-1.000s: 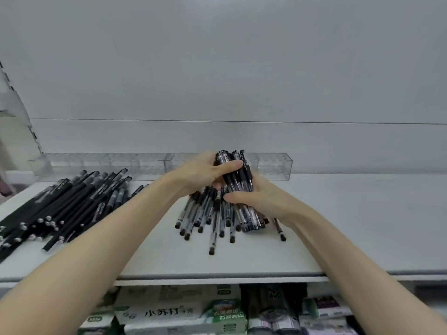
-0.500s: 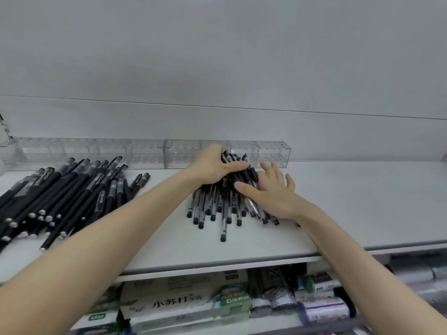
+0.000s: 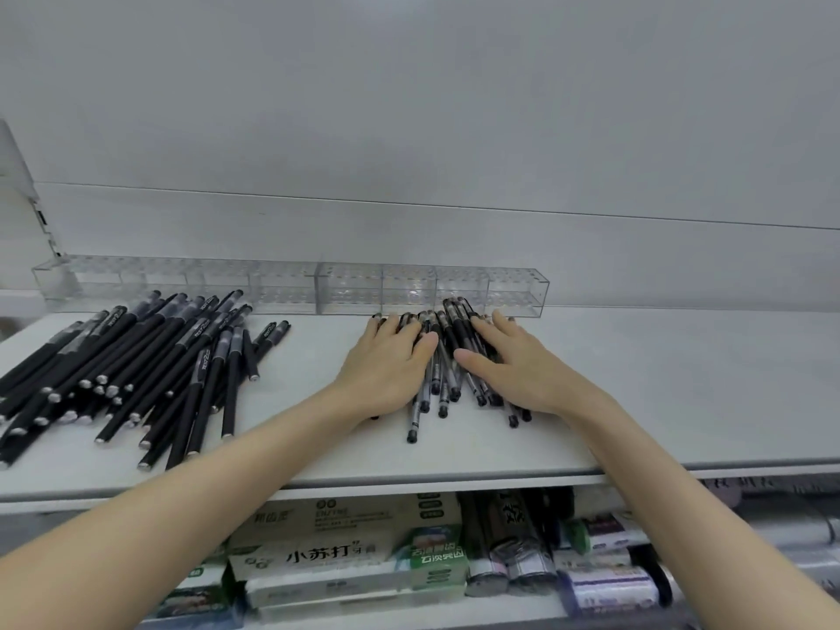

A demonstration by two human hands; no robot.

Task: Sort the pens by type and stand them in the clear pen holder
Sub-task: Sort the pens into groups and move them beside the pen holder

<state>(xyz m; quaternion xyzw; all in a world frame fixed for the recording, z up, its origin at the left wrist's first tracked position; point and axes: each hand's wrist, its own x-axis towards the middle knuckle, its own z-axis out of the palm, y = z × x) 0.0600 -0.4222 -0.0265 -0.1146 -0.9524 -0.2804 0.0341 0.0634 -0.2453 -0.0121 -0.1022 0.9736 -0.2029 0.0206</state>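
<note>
A pile of clear-barrelled pens with black caps (image 3: 447, 356) lies on the white shelf (image 3: 659, 379) in the middle. My left hand (image 3: 386, 366) lies flat on the pile's left side, fingers straight. My right hand (image 3: 513, 361) lies flat on its right side, fingers spread. Both hands press on the pens and hide much of the pile. A second pile of matte black pens (image 3: 136, 370) lies at the left. The long clear pen holder (image 3: 432, 291) stands along the back wall, with no pens visible in it.
Under the shelf's front edge (image 3: 454, 479) a lower shelf holds boxed goods (image 3: 345, 552) and dark bottles (image 3: 513, 538). A white wall rises behind the holder. A shelf bracket (image 3: 41, 220) stands at the far left.
A second ago both hands gripped a bundle of clear pens raised off the shelf. They laid it down and now rest flat on the spread pile.
</note>
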